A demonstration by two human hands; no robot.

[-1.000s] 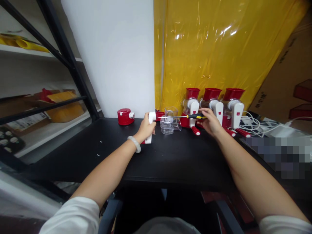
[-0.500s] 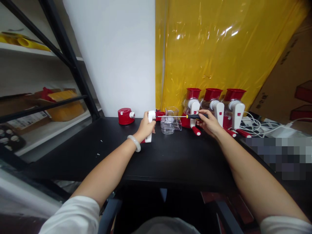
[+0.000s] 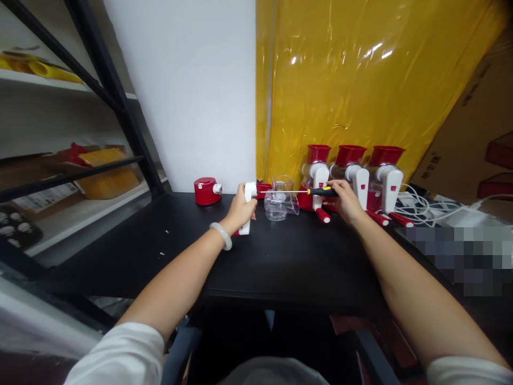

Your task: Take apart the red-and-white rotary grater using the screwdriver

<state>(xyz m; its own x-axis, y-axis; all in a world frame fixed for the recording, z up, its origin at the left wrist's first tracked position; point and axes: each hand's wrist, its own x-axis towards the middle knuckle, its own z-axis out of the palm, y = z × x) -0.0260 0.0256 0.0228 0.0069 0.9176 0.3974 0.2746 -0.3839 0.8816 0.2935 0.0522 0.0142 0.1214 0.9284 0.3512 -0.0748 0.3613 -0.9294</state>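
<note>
1. Across the black desk (image 3: 288, 267), open surface runs from below my hands to the near edge.
2. Toward its far right corner stand three red-and-white machines (image 3: 362, 188).
3. Near the far edge, between my hands, sits a clear housing (image 3: 276, 207).
4. My left hand (image 3: 239, 208), arm stretched forward, grips a white crank (image 3: 246, 227) upright.
5. My right hand (image 3: 345, 199), arm extended, grasps a screwdriver (image 3: 319, 192), level, shaft aimed at the crank's top.
</note>
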